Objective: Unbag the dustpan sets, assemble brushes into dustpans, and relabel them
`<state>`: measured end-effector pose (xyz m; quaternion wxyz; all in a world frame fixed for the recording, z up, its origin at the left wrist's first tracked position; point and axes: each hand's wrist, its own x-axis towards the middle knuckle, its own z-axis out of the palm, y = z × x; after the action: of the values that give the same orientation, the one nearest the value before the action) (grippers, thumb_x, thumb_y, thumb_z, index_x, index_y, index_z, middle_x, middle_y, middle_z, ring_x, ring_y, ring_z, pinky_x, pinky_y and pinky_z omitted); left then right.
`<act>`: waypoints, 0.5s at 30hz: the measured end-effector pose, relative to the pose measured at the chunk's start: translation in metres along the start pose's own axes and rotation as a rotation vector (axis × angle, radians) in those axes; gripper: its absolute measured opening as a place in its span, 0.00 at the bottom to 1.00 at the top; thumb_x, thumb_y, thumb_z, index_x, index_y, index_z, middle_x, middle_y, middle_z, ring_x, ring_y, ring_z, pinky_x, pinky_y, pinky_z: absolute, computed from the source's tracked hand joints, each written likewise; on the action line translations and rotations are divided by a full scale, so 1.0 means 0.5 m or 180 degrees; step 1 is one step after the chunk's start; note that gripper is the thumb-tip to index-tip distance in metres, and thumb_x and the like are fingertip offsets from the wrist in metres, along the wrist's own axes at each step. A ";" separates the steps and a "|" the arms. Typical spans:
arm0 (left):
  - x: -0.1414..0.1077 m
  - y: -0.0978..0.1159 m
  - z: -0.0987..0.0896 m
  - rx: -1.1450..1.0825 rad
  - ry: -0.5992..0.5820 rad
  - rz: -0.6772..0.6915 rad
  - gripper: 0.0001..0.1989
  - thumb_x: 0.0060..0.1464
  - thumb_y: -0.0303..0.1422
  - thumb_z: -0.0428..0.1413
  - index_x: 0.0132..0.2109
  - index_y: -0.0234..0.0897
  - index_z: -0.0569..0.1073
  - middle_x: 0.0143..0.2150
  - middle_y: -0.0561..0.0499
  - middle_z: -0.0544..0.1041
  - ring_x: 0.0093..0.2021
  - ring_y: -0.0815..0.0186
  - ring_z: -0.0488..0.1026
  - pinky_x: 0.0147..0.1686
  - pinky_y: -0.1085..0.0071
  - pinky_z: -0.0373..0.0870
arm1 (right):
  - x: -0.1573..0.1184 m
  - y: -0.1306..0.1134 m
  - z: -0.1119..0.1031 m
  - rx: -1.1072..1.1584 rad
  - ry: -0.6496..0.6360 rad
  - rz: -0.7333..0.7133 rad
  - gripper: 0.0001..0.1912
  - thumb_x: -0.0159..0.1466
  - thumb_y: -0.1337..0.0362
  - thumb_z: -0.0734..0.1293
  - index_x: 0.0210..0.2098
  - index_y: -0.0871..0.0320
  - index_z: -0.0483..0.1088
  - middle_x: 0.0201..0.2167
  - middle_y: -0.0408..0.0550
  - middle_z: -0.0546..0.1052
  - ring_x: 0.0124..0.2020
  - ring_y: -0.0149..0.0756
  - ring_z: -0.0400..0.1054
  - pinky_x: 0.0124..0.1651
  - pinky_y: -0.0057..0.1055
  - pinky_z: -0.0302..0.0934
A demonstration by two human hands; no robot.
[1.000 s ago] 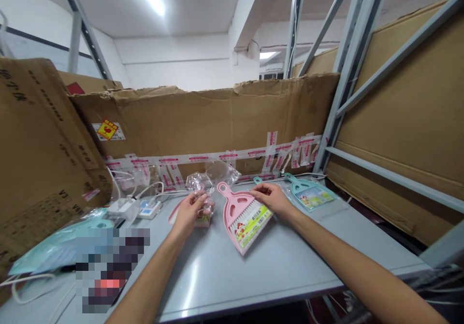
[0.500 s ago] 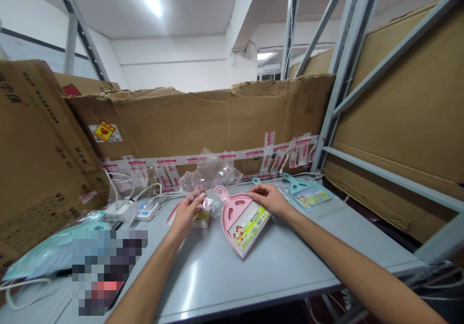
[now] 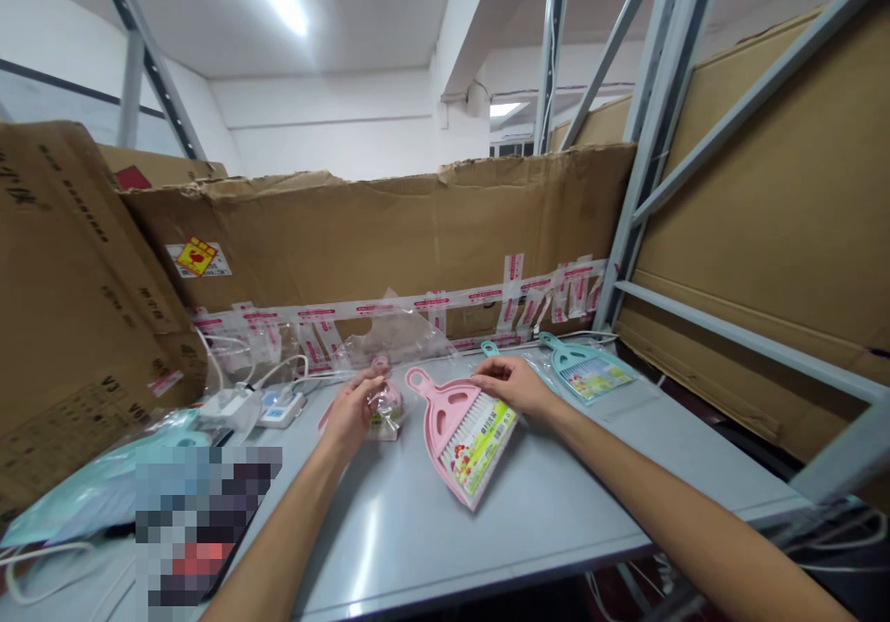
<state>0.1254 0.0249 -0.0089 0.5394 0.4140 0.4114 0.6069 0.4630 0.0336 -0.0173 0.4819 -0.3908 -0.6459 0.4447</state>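
Note:
A pink dustpan (image 3: 439, 411) with a white-bristled brush and a printed card lies in front of me, its looped handle pointing away to the left. My right hand (image 3: 511, 383) pinches its right upper edge between thumb and fingers. To the left, my left hand (image 3: 354, 411) is closed on crumpled clear plastic wrap (image 3: 389, 399). Under that wrap and partly behind my fingers is a second pink dustpan set (image 3: 384, 429), mostly hidden. Beyond my right hand rests a teal dustpan and brush set (image 3: 588, 370), and another teal handle (image 3: 490, 349) shows behind the hand.
Loose clear film (image 3: 396, 335) lies at the back against a tall cardboard box (image 3: 389, 233). White power strips (image 3: 282, 406) with cables sit at the left. A bagged teal item (image 3: 104, 488) is beside a blurred-out dark object (image 3: 215, 529). Metal rack posts (image 3: 654, 121) rise at right.
The front pink dustpan has shifted slightly toward me, still in my right hand. My left hand has moved a little left, and the plastic under its fingers has changed shape.

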 end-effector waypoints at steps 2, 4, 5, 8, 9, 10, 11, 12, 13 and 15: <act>0.008 -0.004 -0.005 0.0023 0.0067 0.0065 0.25 0.42 0.40 0.79 0.47 0.38 0.87 0.52 0.43 0.87 0.44 0.63 0.82 0.44 0.70 0.79 | -0.002 -0.003 -0.002 0.0028 -0.0036 -0.0012 0.26 0.56 0.41 0.83 0.36 0.57 0.83 0.33 0.48 0.85 0.33 0.39 0.76 0.39 0.35 0.70; 0.012 -0.007 -0.008 -0.0016 0.0074 0.0081 0.25 0.42 0.40 0.80 0.48 0.38 0.87 0.52 0.43 0.88 0.47 0.63 0.82 0.48 0.70 0.79 | -0.002 -0.003 -0.003 0.0088 -0.0061 -0.0012 0.26 0.56 0.41 0.84 0.36 0.57 0.83 0.33 0.48 0.85 0.33 0.38 0.76 0.39 0.35 0.69; 0.013 -0.008 -0.008 -0.0053 0.0085 0.0067 0.26 0.41 0.40 0.81 0.48 0.38 0.87 0.51 0.43 0.88 0.47 0.63 0.82 0.48 0.70 0.79 | -0.002 -0.002 -0.002 0.0124 -0.0080 0.0007 0.26 0.56 0.41 0.84 0.36 0.57 0.83 0.33 0.48 0.85 0.33 0.38 0.76 0.39 0.34 0.69; 0.010 -0.009 -0.005 -0.0080 0.0080 0.0024 0.29 0.40 0.41 0.82 0.48 0.37 0.86 0.49 0.44 0.88 0.44 0.64 0.82 0.46 0.71 0.79 | -0.002 0.005 0.002 0.0233 -0.0145 0.0108 0.26 0.55 0.41 0.84 0.37 0.57 0.83 0.33 0.49 0.85 0.32 0.38 0.76 0.37 0.34 0.68; 0.008 -0.010 -0.004 -0.0044 0.0042 0.0019 0.29 0.40 0.42 0.82 0.48 0.37 0.86 0.48 0.44 0.87 0.43 0.64 0.82 0.45 0.71 0.78 | -0.002 0.007 0.004 0.0260 -0.0160 0.0137 0.26 0.55 0.41 0.84 0.37 0.57 0.83 0.33 0.49 0.85 0.31 0.38 0.76 0.37 0.33 0.67; 0.006 -0.010 -0.002 0.0009 -0.0007 0.0014 0.30 0.40 0.42 0.83 0.48 0.36 0.86 0.47 0.44 0.87 0.42 0.64 0.82 0.44 0.71 0.78 | -0.003 0.008 0.007 0.0282 -0.0176 0.0159 0.26 0.55 0.41 0.84 0.37 0.57 0.83 0.33 0.49 0.85 0.32 0.38 0.76 0.37 0.33 0.67; 0.004 -0.011 -0.001 0.0075 -0.0068 0.0011 0.29 0.40 0.43 0.82 0.48 0.36 0.86 0.46 0.44 0.87 0.41 0.64 0.83 0.43 0.70 0.78 | -0.003 0.009 0.010 0.0300 -0.0193 0.0177 0.26 0.55 0.41 0.84 0.36 0.57 0.83 0.33 0.49 0.85 0.32 0.38 0.76 0.37 0.33 0.67; 0.002 -0.012 0.001 0.0147 -0.0131 0.0008 0.29 0.41 0.43 0.82 0.48 0.36 0.86 0.45 0.44 0.87 0.41 0.63 0.83 0.42 0.70 0.77 | -0.004 0.010 0.012 0.0318 -0.0211 0.0196 0.26 0.55 0.41 0.84 0.36 0.57 0.84 0.33 0.49 0.85 0.32 0.38 0.76 0.37 0.33 0.67; 0.000 -0.013 0.002 0.0213 -0.0183 0.0011 0.28 0.41 0.43 0.82 0.47 0.36 0.86 0.44 0.44 0.87 0.41 0.62 0.83 0.41 0.69 0.77 | -0.005 0.009 0.015 0.0339 -0.0229 0.0218 0.26 0.54 0.42 0.85 0.36 0.57 0.84 0.33 0.49 0.85 0.32 0.38 0.76 0.37 0.33 0.67; -0.004 -0.013 0.005 0.0286 -0.0250 -0.0003 0.27 0.43 0.44 0.81 0.47 0.36 0.86 0.43 0.44 0.87 0.41 0.61 0.83 0.41 0.69 0.77 | -0.007 0.008 0.018 0.0386 -0.0253 0.0274 0.26 0.54 0.42 0.85 0.36 0.58 0.83 0.32 0.48 0.85 0.32 0.37 0.76 0.37 0.32 0.67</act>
<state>0.1301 0.0234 -0.0142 0.5363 0.4612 0.4169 0.5709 0.4552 0.0300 -0.0235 0.4591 -0.3703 -0.6190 0.5186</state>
